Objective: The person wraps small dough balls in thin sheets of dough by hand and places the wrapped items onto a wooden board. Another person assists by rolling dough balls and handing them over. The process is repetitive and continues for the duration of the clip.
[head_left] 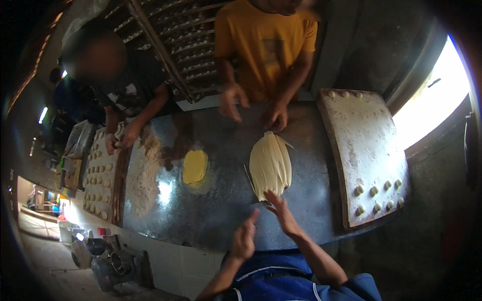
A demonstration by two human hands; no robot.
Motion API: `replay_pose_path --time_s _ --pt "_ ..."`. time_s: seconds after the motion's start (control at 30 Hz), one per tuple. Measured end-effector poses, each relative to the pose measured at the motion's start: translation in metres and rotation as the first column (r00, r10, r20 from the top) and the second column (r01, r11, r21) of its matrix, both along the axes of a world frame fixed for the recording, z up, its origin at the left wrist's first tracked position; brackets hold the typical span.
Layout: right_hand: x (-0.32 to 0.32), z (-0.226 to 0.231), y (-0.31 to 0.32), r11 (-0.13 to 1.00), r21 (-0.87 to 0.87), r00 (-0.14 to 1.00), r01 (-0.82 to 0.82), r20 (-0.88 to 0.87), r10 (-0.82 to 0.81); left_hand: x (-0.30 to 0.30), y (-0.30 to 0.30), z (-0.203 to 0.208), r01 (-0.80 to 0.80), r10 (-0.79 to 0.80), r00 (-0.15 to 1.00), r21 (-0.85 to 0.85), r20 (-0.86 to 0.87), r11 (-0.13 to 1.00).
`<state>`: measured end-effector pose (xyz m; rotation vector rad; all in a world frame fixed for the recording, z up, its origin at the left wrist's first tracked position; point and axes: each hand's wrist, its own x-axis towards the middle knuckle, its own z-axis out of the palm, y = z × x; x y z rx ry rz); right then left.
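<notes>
A large pale sheet of dough (271,165), its surface drawn into long folds, lies on the dark metal worktable (306,150) in front of me. My right hand (282,213) is at its near edge, fingers stretched out and the tips at or just over the dough. Below and to the left, my left hand (244,240) hovers above the table edge with its fingers extended and nothing visible in them. A smooth yellow slab (195,167), dough or fat, sits left of the sheet.
Across the table, a person in a yellow shirt (266,45) has both hands near the dough's far end. Another person (135,85) handles a small piece at the left, beside scattered flour (143,175). Trays of dough balls (364,150) flank both sides; a grey machine (118,263) stands lower left.
</notes>
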<state>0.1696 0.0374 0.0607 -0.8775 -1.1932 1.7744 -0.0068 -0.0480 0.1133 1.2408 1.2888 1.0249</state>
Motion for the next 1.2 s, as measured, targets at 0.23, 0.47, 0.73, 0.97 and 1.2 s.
replay_pose_path --time_s 0.23,0.47,0.73,0.97,1.2 --pt "-0.079 0.042 -0.038 1.000 0.018 0.998 -0.013 0.058 0.012 0.010 0.054 -0.053 -0.176 0.195 0.946 -0.096 0.260 0.980" --pt "0.006 0.031 -0.089 0.983 -0.170 0.997 0.068 0.053 -0.060 0.016 0.100 -0.075 -0.069 0.340 0.760 0.451 -0.554 0.890" --pt "-0.037 -0.022 0.005 0.860 -0.451 0.965 0.238 0.010 -0.262 0.016 0.102 -0.069 -0.063 0.256 0.873 0.425 -0.415 0.903" --pt "-0.031 -0.040 0.009 0.932 -0.183 0.891 0.314 0.397 -0.222 -0.005 0.035 -0.009 0.007 0.002 0.999 -0.269 0.036 0.963" --pt "0.001 -0.055 -0.042 0.890 0.454 0.529 -0.026 0.762 -0.373 0.037 0.137 -0.109 0.399 0.363 0.623 -0.680 0.693 0.615"
